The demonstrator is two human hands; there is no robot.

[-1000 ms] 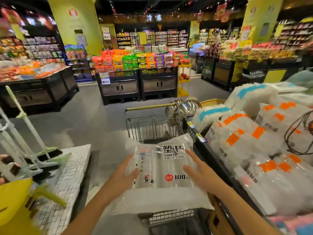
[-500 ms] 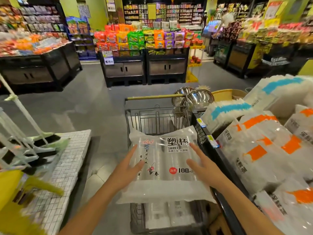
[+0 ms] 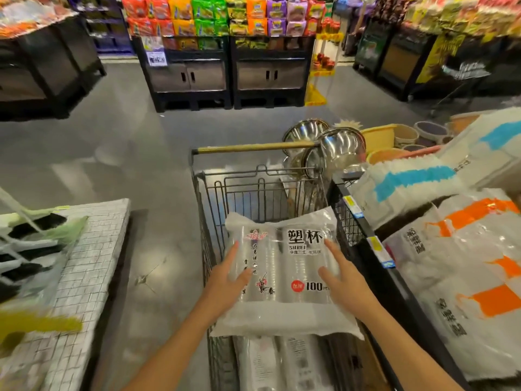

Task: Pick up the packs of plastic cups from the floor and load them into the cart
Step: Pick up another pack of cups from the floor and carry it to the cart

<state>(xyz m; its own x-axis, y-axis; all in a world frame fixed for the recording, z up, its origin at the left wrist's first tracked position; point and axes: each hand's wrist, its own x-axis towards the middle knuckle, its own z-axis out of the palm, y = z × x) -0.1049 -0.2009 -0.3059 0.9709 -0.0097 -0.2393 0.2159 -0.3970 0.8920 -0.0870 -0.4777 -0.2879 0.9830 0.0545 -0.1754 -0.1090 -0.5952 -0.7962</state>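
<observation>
- Since the frame half a second ago, the view has tipped downward, so the far shelves have left the top of the frame. The pack of plastic cups [image 3: 284,277] now sits a little lower against the cart's wire wall.
- Both hands carry that pack between them at lower centre. The left hand [image 3: 227,279] lies flat on its left side and the right hand [image 3: 342,277] on its right. Fingers are straight, thumbs rest on the top face, and nothing curls round the pack.
- Below the held pack, at the bottom edge, more packs [image 3: 282,362] lie inside the cart [image 3: 253,193], a wire basket with a brown handle bar.
- At right, a black shelf [image 3: 375,266] stands just beside the cart. It carries white bags with orange patches [image 3: 465,292] and, higher up, bags with blue stripes [image 3: 408,179].
- At lower left lies a white gridded surface [image 3: 93,263].
- Past the cart handle, right of centre, steel bowls [image 3: 338,145] are stacked.
- Grey floor [image 3: 127,150] stretches to dark display stands topped with coloured snack packets [image 3: 225,18] along the top edge.
</observation>
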